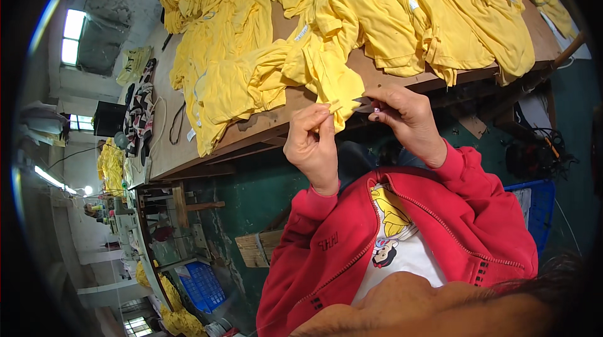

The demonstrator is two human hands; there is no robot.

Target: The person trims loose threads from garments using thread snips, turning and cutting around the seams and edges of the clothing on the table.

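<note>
A yellow knit garment (337, 81) hangs over the near edge of the wooden table (254, 125), a white label showing farther up on it. My left hand (312, 148) pinches its lower edge between thumb and fingers, just off the table. Close by on the right, my right hand (411, 125) is closed around small thread snips (363, 106). Their pointed metal blades face left and meet the cloth's edge; whether they touch it I cannot tell. The snips' handle is mostly hidden by my fingers.
More yellow garments (440, 16) lie heaped across the table's far side and left. A blue plastic crate (202, 287) stands on the floor at left, another blue crate (541, 211) at right. Near the table's legs is a wooden box (259, 249). Patterned cloth (139, 108) lies at the table's left end.
</note>
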